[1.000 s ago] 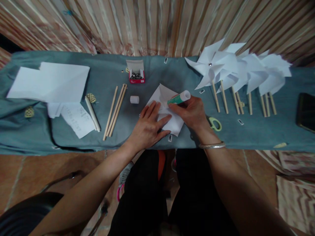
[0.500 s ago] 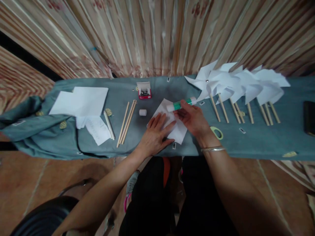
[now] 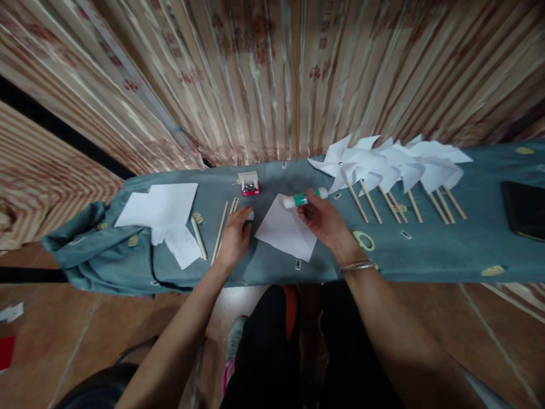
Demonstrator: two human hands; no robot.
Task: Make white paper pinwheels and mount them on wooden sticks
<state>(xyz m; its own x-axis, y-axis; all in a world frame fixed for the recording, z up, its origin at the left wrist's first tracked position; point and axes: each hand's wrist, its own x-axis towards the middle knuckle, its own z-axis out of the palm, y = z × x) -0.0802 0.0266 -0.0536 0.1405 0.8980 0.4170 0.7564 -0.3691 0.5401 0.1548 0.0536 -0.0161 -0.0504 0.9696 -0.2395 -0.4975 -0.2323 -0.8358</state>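
My right hand (image 3: 321, 216) grips a green and white glue stick (image 3: 300, 199), held slantwise above a white paper sheet (image 3: 283, 230) that lies turned on the cloth. Left of the paper, my left hand (image 3: 235, 234) has its fingers closed around the white glue stick cap (image 3: 251, 215), most of which they cover. Just behind and beside that hand lie several thin wooden sticks (image 3: 220, 230), partly hidden by it. A small red and white box (image 3: 250, 184) stands open beyond, with shiny metal pins inside.
Several white paper pinwheels (image 3: 366, 165) on wooden sticks overlap at the right. Light green scissors handles (image 3: 364, 241) show by my right wrist. White paper sheets (image 3: 174, 201) and a white pen-like stick (image 3: 198, 238) lie left. A dark flat object (image 3: 525, 207) rests far right.
My left hand has left the paper and moved left to the glue stick cap, closing on it. My right hand still holds the glue stick over the paper. The view has shifted.
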